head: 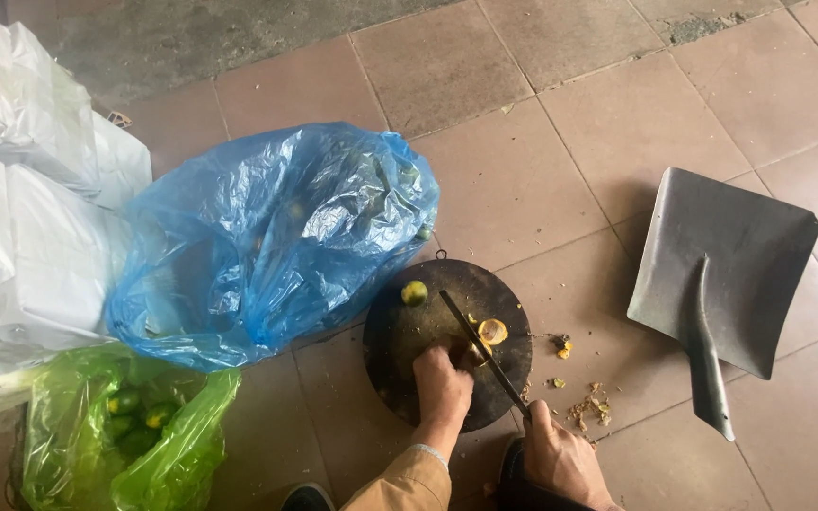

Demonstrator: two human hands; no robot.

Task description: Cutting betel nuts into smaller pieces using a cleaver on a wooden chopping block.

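Slicing: right hand [560, 456] grips knife [481, 352] | left hand [441, 386] clamps fruit (mostly hidden) | round dark board [400, 364]

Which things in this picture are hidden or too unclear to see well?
Head view:
- Fruit under the left hand: the fingers cover it.
- Knife handle: hidden in the right hand.
- Blue bag contents: blurred by crinkled plastic.
- White sacks: cut off by the left edge.

Left hand [442, 383] curled palm down, fingers bunched, tan sleeve at wrist; right hand [560, 454] fisted in a closed grip. Both forearms reach forward from bottom edge.
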